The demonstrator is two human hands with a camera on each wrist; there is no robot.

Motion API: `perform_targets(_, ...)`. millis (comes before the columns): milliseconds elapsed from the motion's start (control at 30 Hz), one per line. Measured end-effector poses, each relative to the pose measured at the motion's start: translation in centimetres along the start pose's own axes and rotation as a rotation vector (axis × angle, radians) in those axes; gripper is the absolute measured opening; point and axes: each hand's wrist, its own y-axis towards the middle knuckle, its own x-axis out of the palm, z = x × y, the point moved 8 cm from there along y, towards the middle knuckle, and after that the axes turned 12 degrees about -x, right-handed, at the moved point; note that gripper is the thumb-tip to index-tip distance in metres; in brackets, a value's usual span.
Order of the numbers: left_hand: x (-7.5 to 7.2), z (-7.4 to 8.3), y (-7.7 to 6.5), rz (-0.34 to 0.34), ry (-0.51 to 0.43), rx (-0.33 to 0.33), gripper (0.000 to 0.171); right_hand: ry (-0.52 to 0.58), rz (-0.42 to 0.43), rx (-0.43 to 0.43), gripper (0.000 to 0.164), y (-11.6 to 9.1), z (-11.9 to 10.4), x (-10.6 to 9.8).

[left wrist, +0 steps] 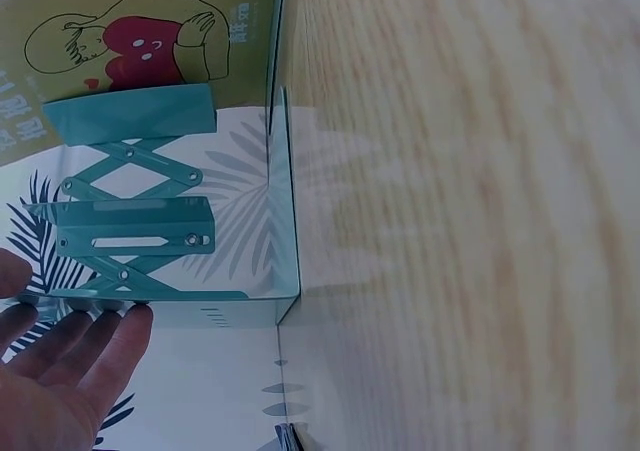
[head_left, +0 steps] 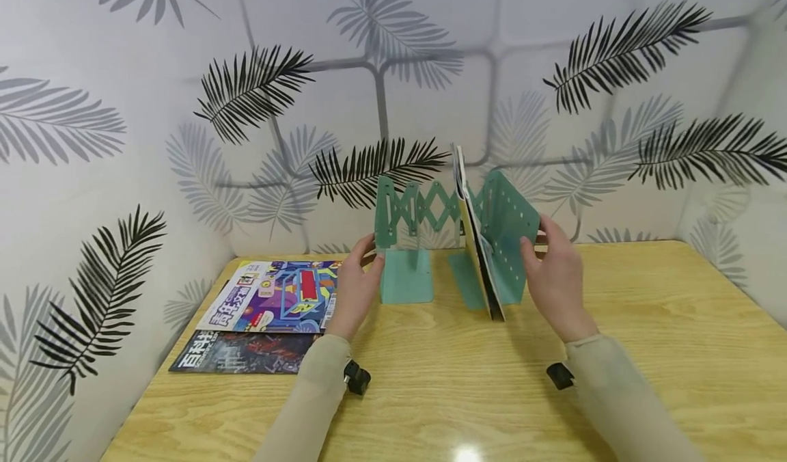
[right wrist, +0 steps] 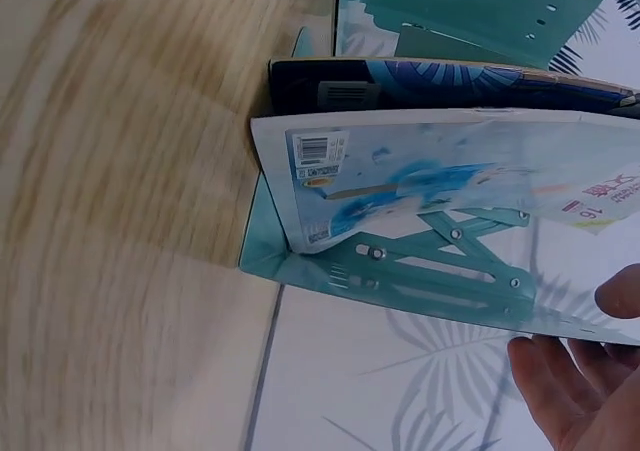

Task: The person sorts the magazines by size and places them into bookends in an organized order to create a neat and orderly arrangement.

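A teal expandable metal book rack (head_left: 407, 279) with folding lattice links stands on the table by the wall. My left hand (head_left: 356, 286) holds its left end plate (left wrist: 150, 297), thumb on the inner side and fingers outside. At the other end, my right hand (head_left: 558, 281) grips the perforated right end plate (head_left: 513, 233) the same way. Thin magazines stand upright in the right part of the rack: a white-covered magazine (right wrist: 430, 176) nearest the right plate, a dark magazine (right wrist: 450, 86) beside it, and a tan cover (left wrist: 150, 31) with a line drawing facing left.
On the table's left lie a colourful magazine (head_left: 289, 298) and, partly under it, a dark magazine (head_left: 252, 352). The wooden table (head_left: 443, 393) meets a leaf-patterned wall (head_left: 430, 100) behind the rack. A black strap device sits at each wrist.
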Motion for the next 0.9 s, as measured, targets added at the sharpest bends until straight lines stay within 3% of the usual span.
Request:
perform_targets(367,0.0,-0.2,0.1,-0.004,0.01,-0.009,0.042,-0.006,-0.007,0.085,0.016,0.0,1.4,0.8)
perform_targets(700,-0.3,0.1,-0.2,0.001,0.015,-0.005,0.043,-0.013,-0.004,0.061,0.014,-0.2,1.7,0.9)
perform_targets(900,-1.3,0.5,-0.6,0.048,0.047,0.041,0.045,-0.014,-0.003,0.054,0.012,-0.1,1.7,1.0)
